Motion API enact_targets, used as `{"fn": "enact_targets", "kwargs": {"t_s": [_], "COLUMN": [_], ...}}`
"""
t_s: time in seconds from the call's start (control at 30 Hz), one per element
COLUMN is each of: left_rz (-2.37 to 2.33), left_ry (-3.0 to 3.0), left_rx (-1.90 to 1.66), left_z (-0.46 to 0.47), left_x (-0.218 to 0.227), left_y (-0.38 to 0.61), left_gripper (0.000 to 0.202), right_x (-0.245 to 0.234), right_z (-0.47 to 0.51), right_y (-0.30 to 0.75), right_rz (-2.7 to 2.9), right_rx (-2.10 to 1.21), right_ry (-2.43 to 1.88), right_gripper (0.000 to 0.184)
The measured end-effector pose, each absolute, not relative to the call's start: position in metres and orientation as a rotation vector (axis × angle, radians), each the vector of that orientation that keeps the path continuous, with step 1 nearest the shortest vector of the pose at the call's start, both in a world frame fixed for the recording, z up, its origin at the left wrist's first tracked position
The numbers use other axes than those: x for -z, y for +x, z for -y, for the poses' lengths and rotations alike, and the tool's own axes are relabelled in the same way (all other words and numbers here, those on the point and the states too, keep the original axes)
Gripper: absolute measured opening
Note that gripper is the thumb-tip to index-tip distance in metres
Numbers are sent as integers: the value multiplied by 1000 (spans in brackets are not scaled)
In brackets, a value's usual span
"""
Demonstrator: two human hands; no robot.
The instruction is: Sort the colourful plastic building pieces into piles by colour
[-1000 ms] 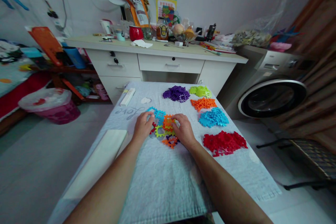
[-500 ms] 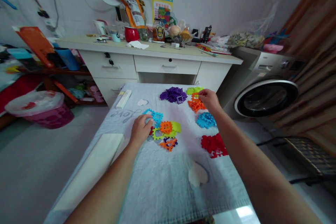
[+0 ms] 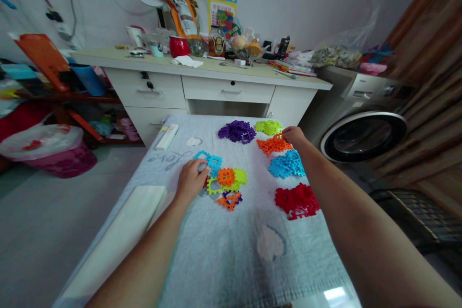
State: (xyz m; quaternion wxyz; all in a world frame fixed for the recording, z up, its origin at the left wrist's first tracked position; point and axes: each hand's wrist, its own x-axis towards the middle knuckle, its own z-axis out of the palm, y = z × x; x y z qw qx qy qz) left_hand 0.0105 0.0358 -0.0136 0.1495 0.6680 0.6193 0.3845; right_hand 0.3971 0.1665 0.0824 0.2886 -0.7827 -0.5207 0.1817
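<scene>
My right hand [image 3: 295, 136] is at the right edge of a pile of orange interlocking plastic pieces [image 3: 271, 145], its fingers closed on an orange piece there. Lime green pieces [image 3: 269, 127] lie behind this pile, blue pieces [image 3: 287, 164] in front, and red pieces [image 3: 298, 201] nearer still. My left hand [image 3: 190, 178] rests loosely curved beside a small mixed group, thumb apart from the fingers, with no piece visible in its grasp. That group has light blue pieces [image 3: 214, 163], an orange square [image 3: 226, 176], lime green pieces [image 3: 238, 177] and orange and purple ones; a red bit is partly hidden by the hand.
Purple pieces [image 3: 237, 132] form a heap at the table's far side. A white box [image 3: 167, 137] and a long white panel [image 3: 135, 219] lie along the left edge of the cloth-covered table [image 3: 224, 260]. A white desk [image 3: 227, 87] stands behind, a washing machine [image 3: 361, 137] to the right.
My right hand has moved slightly right, from the back of the orange pile to its right edge. My left hand stays beside the mixed group. The view has shifted slightly.
</scene>
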Motion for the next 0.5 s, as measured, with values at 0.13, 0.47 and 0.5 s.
{"fn": "enact_targets", "kwargs": {"t_s": [0.13,0.47,0.5], "left_rz": [-1777,-1775,-1779], "left_ry": [1920,1940,1939], "left_rx": [-1093,-1095,-1098], "left_z": [-36,-35,-35], "left_x": [13,15,15], "left_y": [10,11,11], "left_gripper": [31,28,27], "right_x": [-84,-117,-117], "right_z": [-162,-121,-111], "right_y": [398,357,344], "right_rz": [1445,1646,1692], "right_rx": [-365,-165,-199], "right_ry": [-2251,-1929,-1850], "right_gripper": [21,24,22]}}
